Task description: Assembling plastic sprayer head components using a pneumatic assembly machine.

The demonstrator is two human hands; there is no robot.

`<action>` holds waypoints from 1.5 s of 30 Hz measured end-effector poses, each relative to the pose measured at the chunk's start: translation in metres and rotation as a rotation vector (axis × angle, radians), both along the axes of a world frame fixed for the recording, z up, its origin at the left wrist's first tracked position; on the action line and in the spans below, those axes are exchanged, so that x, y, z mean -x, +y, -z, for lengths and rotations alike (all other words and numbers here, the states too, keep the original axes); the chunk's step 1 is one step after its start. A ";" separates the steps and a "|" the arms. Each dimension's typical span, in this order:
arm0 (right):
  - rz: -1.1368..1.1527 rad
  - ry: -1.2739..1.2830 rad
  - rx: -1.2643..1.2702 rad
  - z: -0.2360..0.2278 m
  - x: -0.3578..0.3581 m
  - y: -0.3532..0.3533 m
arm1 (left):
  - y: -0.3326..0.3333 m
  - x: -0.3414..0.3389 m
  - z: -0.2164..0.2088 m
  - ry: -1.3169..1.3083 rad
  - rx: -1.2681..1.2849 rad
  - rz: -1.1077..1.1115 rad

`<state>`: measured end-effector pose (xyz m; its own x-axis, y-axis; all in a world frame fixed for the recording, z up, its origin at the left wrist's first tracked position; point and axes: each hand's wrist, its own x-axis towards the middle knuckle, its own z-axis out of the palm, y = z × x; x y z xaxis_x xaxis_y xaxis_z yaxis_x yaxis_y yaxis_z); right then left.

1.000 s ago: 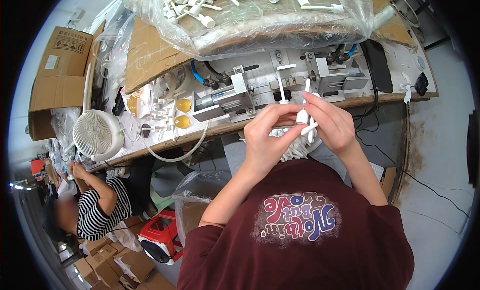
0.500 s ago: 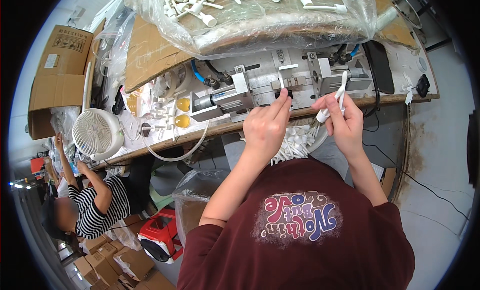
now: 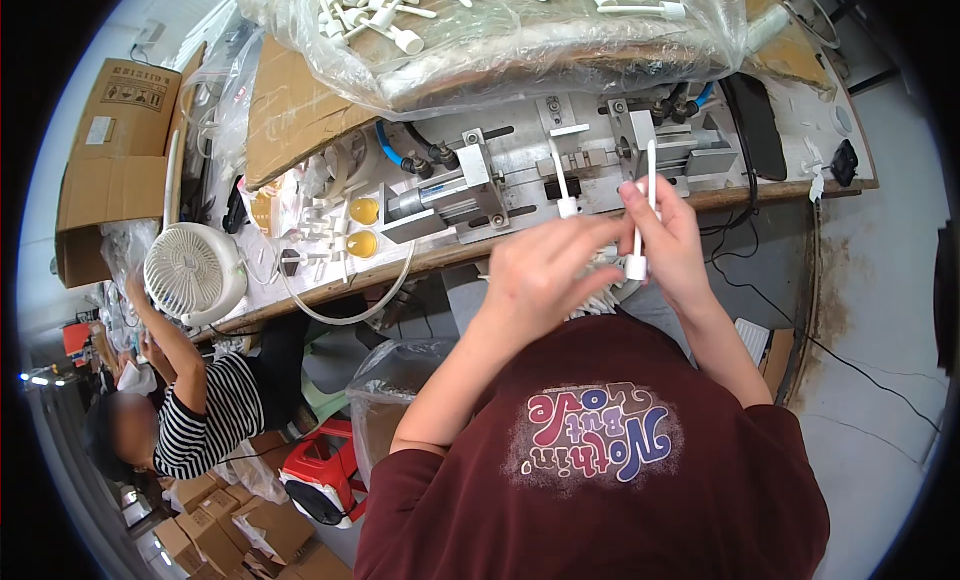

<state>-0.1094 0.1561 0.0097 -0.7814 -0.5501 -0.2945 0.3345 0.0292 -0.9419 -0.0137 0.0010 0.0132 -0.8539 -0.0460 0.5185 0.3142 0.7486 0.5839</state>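
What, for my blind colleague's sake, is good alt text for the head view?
A person's right hand holds a white cap-ended stick, the left hand close by. Beyond are a metal fixture and similar white pieces amid clear plastic.

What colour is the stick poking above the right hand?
The stick is white, clearest in the head view.

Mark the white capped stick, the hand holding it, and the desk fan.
White capped stick (image 3: pixel 636 268): head view, its cap.
Right hand (image 3: pixel 673 244): head view, middle of the hand.
Desk fan (image 3: pixel 188 271): head view, front grille.
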 end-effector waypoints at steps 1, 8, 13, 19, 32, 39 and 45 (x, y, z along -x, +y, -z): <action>0.031 0.085 0.058 0.012 -0.004 -0.008 | 0.007 -0.002 -0.005 -0.003 -0.007 0.036; 0.038 0.021 0.083 0.009 -0.008 -0.020 | 0.014 -0.013 -0.011 -0.014 -0.050 0.038; 0.064 -0.042 0.106 0.014 -0.009 -0.024 | 0.023 -0.016 -0.011 -0.054 -0.071 -0.095; 0.174 0.211 0.101 0.021 0.003 -0.015 | 0.012 -0.013 -0.001 -0.116 -0.129 -0.215; 0.140 0.277 0.139 0.010 -0.008 0.002 | -0.007 0.008 0.015 -0.190 0.286 -0.255; 0.040 0.341 -0.003 -0.012 -0.003 0.013 | -0.009 0.003 0.007 -0.178 0.150 -0.206; -0.105 0.023 0.128 -0.013 -0.001 0.002 | 0.001 -0.002 -0.019 0.026 -0.062 0.048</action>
